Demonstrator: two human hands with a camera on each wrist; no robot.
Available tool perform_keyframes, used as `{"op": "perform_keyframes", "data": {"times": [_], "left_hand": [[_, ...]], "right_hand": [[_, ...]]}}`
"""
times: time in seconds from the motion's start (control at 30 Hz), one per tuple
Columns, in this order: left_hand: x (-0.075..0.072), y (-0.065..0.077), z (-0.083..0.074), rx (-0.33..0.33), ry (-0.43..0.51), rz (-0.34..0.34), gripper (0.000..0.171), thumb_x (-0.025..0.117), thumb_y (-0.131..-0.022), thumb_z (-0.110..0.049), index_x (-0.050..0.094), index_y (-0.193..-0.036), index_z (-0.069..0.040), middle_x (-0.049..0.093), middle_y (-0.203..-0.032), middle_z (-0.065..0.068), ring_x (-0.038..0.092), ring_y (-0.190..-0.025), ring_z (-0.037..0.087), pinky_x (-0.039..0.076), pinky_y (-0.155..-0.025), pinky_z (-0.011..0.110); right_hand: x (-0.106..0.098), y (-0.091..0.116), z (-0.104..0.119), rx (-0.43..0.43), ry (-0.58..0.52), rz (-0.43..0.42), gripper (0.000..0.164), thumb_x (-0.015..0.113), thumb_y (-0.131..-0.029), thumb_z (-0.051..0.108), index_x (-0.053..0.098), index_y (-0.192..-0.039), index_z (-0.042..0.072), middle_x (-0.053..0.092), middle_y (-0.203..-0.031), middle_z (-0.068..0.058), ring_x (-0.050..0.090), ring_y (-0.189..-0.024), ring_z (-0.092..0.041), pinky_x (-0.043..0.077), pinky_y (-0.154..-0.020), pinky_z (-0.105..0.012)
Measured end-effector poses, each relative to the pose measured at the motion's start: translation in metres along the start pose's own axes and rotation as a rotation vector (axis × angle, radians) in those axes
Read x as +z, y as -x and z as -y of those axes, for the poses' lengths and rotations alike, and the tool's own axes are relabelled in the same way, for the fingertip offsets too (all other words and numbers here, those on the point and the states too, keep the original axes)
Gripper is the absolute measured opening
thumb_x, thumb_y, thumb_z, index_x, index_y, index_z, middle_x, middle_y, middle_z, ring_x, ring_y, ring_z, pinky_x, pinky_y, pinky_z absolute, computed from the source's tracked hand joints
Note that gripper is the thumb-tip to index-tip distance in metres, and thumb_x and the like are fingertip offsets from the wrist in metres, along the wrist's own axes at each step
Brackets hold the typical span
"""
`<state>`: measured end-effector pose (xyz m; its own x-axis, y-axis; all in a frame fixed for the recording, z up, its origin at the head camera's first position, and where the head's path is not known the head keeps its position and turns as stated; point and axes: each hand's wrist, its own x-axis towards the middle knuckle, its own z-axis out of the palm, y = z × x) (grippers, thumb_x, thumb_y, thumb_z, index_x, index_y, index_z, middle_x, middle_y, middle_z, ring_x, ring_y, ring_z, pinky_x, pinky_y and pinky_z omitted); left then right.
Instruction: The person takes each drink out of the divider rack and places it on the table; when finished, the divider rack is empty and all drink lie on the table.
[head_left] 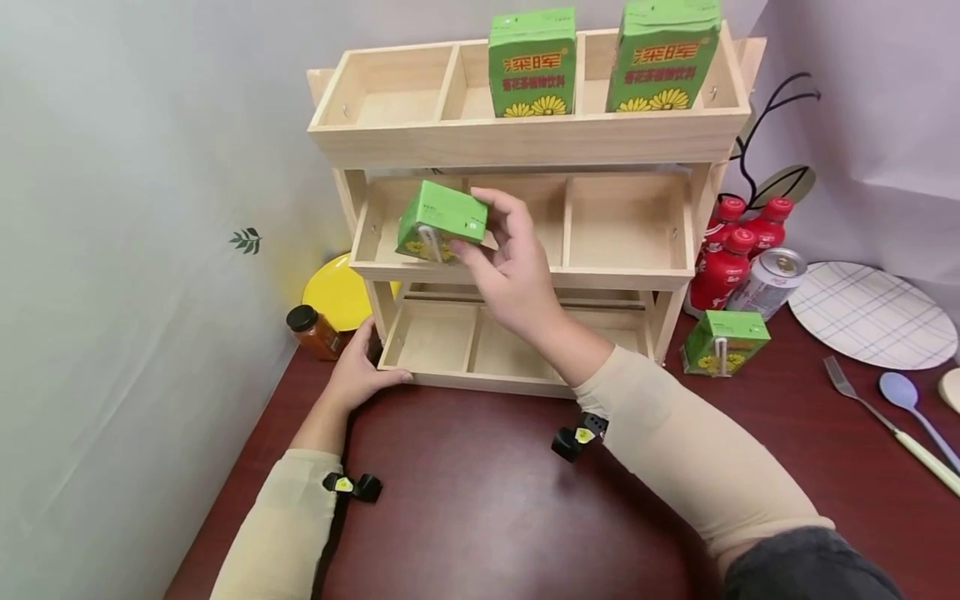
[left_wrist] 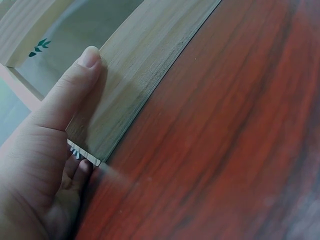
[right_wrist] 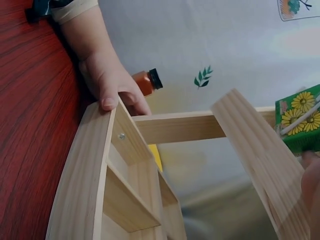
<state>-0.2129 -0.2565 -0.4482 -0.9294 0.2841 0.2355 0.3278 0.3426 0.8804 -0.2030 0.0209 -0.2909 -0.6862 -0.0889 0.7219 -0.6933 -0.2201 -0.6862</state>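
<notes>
Right hand [head_left: 513, 262] is holding a green drink carton [head_left: 446, 212] at the left of the wooden rack's [head_left: 525, 148] middle tier; base possibly touching, hard to tell from this angle. Left hand [head_left: 356, 375] is gripping the bottom tier's left front corner. Two upright cartons [head_left: 532, 67] are standing up top, centre and right compartments. Right of rack: another carton [head_left: 723, 343] is standing near a silver can [head_left: 768, 279] and red bottles [head_left: 722, 273]. Checked plate [head_left: 870, 312], fork [head_left: 926, 457], spoon [head_left: 902, 392] are lying farther right.
</notes>
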Motion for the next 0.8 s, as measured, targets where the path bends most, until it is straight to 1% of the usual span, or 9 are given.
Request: {"op": "perform_keyframes", "data": {"times": [0.13,0.23,0.3,0.43,0.57,0.63,0.7,0.8], "left_hand": [[0.001,0.0,0.0,-0.006,-0.006,-0.006,0.111,0.093,-0.061,-0.009,0.028,-0.151,-0.011,0.042,-0.146,0.012,0.043,-0.13,0.026,0.035,-0.104,0.035],[0.002,0.0,0.0,-0.015,-0.013,-0.007,0.111,0.093,-0.061,-0.01,0.028,-0.151,-0.013,0.042,-0.146,0.01,0.042,-0.131,0.023,0.034,-0.105,0.038],[0.003,0.0,0.0,-0.016,-0.009,-0.005,0.111,0.093,-0.061,-0.01,0.028,-0.152,-0.013,0.041,-0.147,0.011,0.042,-0.131,0.023,0.034,-0.105,0.039],[0.002,0.0,-0.001,-0.012,0.008,-0.006,0.111,0.093,-0.061,-0.009,0.029,-0.151,-0.013,0.041,-0.147,0.011,0.042,-0.131,0.025,0.033,-0.105,0.037],[0.001,0.001,-0.001,-0.014,0.007,-0.011,0.111,0.093,-0.06,-0.008,0.029,-0.151,-0.011,0.041,-0.146,0.012,0.042,-0.131,0.025,0.033,-0.106,0.042],[0.001,0.001,-0.001,-0.016,0.008,-0.009,0.111,0.093,-0.061,-0.007,0.029,-0.151,-0.011,0.041,-0.147,0.012,0.042,-0.131,0.025,0.032,-0.105,0.044],[0.001,0.001,-0.001,-0.019,0.006,-0.01,0.111,0.093,-0.061,-0.008,0.029,-0.151,-0.011,0.04,-0.147,0.012,0.041,-0.131,0.024,0.032,-0.106,0.044],[0.001,0.001,-0.001,-0.022,0.005,-0.011,0.11,0.092,-0.061,-0.008,0.028,-0.151,-0.011,0.04,-0.147,0.012,0.041,-0.132,0.024,0.032,-0.106,0.039]], "right_hand": [[-0.009,0.002,0.002,-0.013,0.005,-0.029,0.051,0.055,-0.088,-0.018,0.032,-0.132,-0.011,0.048,-0.122,-0.022,0.052,-0.111,-0.024,0.049,-0.091,-0.044],[-0.017,0.003,0.005,-0.007,0.024,-0.064,0.05,0.056,-0.088,-0.017,0.032,-0.132,-0.01,0.05,-0.119,-0.021,0.052,-0.11,-0.023,0.047,-0.093,-0.042],[-0.023,0.004,0.008,0.003,0.029,-0.081,0.05,0.056,-0.088,-0.016,0.033,-0.132,-0.01,0.05,-0.118,-0.02,0.051,-0.11,-0.023,0.045,-0.095,-0.041],[-0.033,0.008,0.014,0.02,0.025,-0.102,0.049,0.056,-0.088,-0.016,0.033,-0.131,-0.008,0.051,-0.119,-0.019,0.051,-0.11,-0.025,0.046,-0.095,-0.041],[-0.044,0.015,0.017,0.027,-0.004,-0.128,0.05,0.055,-0.089,-0.016,0.034,-0.133,-0.005,0.051,-0.12,-0.017,0.052,-0.111,-0.027,0.048,-0.092,-0.043],[-0.05,0.019,0.017,0.016,-0.009,-0.135,0.051,0.055,-0.088,-0.017,0.035,-0.133,-0.003,0.051,-0.12,-0.016,0.052,-0.112,-0.028,0.047,-0.093,-0.042],[-0.058,0.022,0.015,-0.009,-0.004,-0.124,0.052,0.055,-0.088,-0.018,0.035,-0.134,-0.002,0.052,-0.12,-0.016,0.052,-0.112,-0.029,0.047,-0.093,-0.041],[-0.071,0.026,0.013,-0.065,0.016,-0.1,0.053,0.055,-0.087,-0.019,0.035,-0.134,-0.005,0.053,-0.121,-0.016,0.052,-0.111,-0.032,0.046,-0.094,-0.04]]}}
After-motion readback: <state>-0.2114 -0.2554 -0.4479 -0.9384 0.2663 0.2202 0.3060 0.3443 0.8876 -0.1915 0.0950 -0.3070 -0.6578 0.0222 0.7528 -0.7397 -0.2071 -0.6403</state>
